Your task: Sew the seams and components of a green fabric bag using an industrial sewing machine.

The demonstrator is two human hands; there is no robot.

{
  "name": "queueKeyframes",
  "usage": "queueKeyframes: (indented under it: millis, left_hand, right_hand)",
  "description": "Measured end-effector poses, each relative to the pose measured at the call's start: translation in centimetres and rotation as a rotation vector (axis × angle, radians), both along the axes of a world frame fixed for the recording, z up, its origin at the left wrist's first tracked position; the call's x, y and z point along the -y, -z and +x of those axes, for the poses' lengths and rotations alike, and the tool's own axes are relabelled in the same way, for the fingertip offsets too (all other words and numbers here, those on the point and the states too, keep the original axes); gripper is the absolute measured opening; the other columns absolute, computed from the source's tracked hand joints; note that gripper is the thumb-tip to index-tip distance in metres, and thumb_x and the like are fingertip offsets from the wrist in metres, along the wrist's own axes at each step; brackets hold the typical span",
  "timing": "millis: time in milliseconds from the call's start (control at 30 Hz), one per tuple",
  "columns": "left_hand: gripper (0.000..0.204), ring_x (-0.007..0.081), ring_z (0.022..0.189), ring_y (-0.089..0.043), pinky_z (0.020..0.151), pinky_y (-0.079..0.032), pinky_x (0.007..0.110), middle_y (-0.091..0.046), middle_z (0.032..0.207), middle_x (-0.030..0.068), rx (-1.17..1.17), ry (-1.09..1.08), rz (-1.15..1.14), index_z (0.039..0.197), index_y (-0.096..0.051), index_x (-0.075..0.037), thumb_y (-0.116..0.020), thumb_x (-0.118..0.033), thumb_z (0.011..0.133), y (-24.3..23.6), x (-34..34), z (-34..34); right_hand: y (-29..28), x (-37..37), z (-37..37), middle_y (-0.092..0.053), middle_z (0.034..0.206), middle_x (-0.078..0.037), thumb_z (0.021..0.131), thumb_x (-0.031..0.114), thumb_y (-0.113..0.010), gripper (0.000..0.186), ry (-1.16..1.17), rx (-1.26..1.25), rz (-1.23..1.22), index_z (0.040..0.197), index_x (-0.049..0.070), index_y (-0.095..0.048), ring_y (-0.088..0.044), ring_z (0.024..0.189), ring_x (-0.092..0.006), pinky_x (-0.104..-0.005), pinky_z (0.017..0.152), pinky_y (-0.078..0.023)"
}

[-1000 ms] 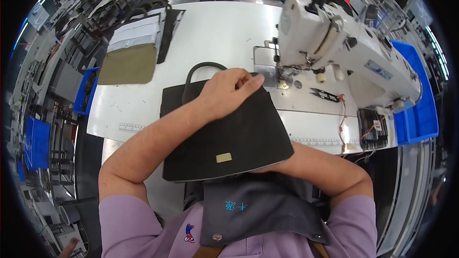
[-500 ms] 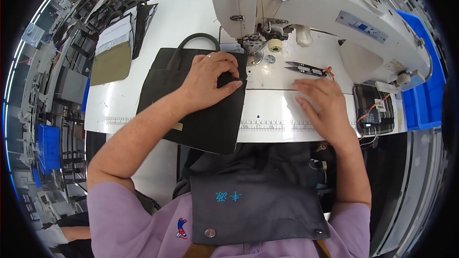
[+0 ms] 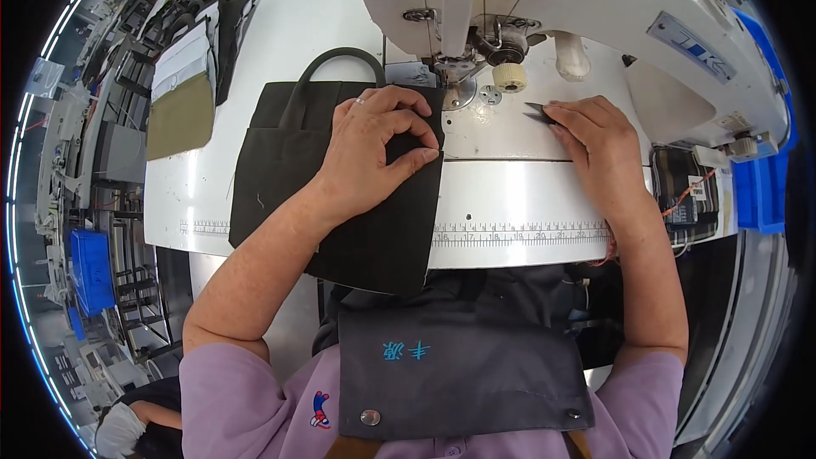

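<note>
A dark olive fabric bag (image 3: 348, 255) with a looped handle lies on the white sewing table (image 3: 518, 187), its right edge beside the needle and presser foot of the white sewing machine (image 3: 722, 110). My left hand (image 3: 370, 144) rests on the bag, with thumb and curled fingers pinching it at the right edge. My right hand (image 3: 599, 153) is closed on black thread snips (image 3: 537, 114), their blades poking out past my fingertips toward the left, right of the presser foot. A ruler strip runs along the table's front.
A stack of olive and white fabric pieces (image 3: 178, 119) lies at the table's left. Blue bins (image 3: 89, 268) stand at left and right (image 3: 756, 195). A dark pouch (image 3: 680, 221) sits at the table's right end. Another person (image 3: 132, 421) is at the lower left edge.
The bag has shifted left and turned beside the needle. My right hand came out from beneath the bag, moved right and up, and took hold of the thread snips.
</note>
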State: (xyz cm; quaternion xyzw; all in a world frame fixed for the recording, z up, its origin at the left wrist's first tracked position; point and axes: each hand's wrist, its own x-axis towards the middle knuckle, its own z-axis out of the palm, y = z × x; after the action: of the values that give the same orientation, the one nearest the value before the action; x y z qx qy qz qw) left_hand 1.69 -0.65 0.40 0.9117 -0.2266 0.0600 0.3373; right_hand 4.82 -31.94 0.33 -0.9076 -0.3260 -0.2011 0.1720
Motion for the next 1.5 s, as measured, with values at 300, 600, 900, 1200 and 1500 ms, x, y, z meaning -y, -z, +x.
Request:
queueKeyframes:
  millis: [300, 600, 900, 1200, 1500]
  left_hand:
    - [0.008, 0.0208, 0.113, -0.058, 0.105, -0.034, 0.043, -0.065, 0.115, -0.0026, 0.016, -0.015, -0.019, 0.086, -0.076, -0.014, -0.082, -0.016, 0.081, 0.3, -0.3, -0.1]
    - [0.008, 0.0200, 0.112, -0.060, 0.108, -0.034, 0.044, -0.068, 0.117, -0.0021, -0.044, 0.017, -0.104, 0.087, -0.078, -0.013, -0.083, -0.012, 0.080, 0.1, -0.4, 0.0]
    - [0.010, 0.0235, 0.111, -0.063, 0.100, -0.044, 0.039, -0.072, 0.117, 0.0026, -0.012, -0.006, -0.035, 0.087, -0.079, -0.009, -0.084, -0.009, 0.078, 0.0, -0.3, 0.0]
    - [0.016, 0.0292, 0.121, -0.054, 0.103, -0.041, 0.039, -0.057, 0.126, 0.0107, 0.023, -0.110, 0.076, 0.083, -0.069, -0.006, -0.083, -0.011, 0.078, -0.4, 0.6, -0.1]
    - [0.014, 0.0333, 0.130, -0.046, 0.111, -0.031, 0.047, -0.053, 0.135, 0.0122, -0.014, -0.051, 0.137, 0.084, -0.064, -0.008, -0.077, -0.014, 0.080, -0.4, 0.7, 0.6]
  right_hand:
    - [-2.5, -4.7, 0.4, -0.070, 0.086, -0.007, 0.083, 0.012, -0.070, 0.027, -0.133, -0.057, -0.078, 0.109, 0.008, -0.067, -0.071, 0.079, -0.0285, -0.0407, 0.066, -0.056]
    - [-0.3, -6.7, 1.3, -0.070, 0.097, -0.007, 0.089, 0.028, -0.076, 0.025, -0.269, -0.171, 0.002, 0.108, 0.012, -0.073, -0.070, 0.079, -0.0277, -0.0430, 0.067, -0.055]
    - [-0.3, -6.8, 1.0, -0.066, 0.092, -0.004, 0.084, 0.023, -0.078, 0.017, -0.324, -0.112, 0.019, 0.096, 0.012, -0.076, -0.069, 0.074, -0.0240, -0.0393, 0.060, -0.054]
    - [-0.5, -6.9, 0.9, -0.063, 0.088, -0.004, 0.078, 0.016, -0.072, 0.012, -0.317, -0.037, -0.007, 0.089, 0.010, -0.073, -0.068, 0.073, -0.0237, -0.0395, 0.058, -0.053]
    - [-0.3, -6.7, 1.0, -0.062, 0.086, -0.004, 0.081, 0.019, -0.073, 0.011, -0.308, -0.052, -0.001, 0.087, 0.011, -0.072, -0.068, 0.074, -0.0244, -0.0401, 0.060, -0.053]
